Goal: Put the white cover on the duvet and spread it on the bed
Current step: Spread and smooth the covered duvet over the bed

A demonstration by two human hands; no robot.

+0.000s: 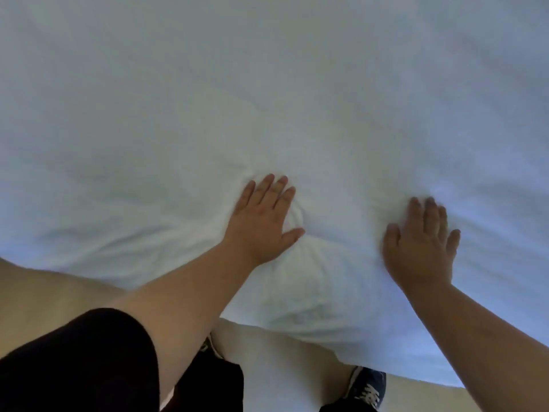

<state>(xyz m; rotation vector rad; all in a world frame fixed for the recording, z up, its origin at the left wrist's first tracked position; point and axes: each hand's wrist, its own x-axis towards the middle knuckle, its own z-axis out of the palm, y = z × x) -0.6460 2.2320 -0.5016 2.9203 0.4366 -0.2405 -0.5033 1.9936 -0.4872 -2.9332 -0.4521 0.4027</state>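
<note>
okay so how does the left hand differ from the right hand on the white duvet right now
The left hand lies farther up the white duvet; the right hand lies nearer its hanging edge. The left hand looks sharp with its thumb spread wide, while the right hand is blurred and darker, in shadow. Deep creases bunch beside the left hand; those by the right hand are fainter. Both lie palm down, fingers straight, pressing the fabric.

We see the bed as a broad surface wholly overlaid by the white covered duvet [267, 99], which lies directly on it with creases near the front; its near edge [312, 325] bulges over the side. Below, the beige floor [44, 298] carries 1 dark blue laced shoe [367, 388].
</note>
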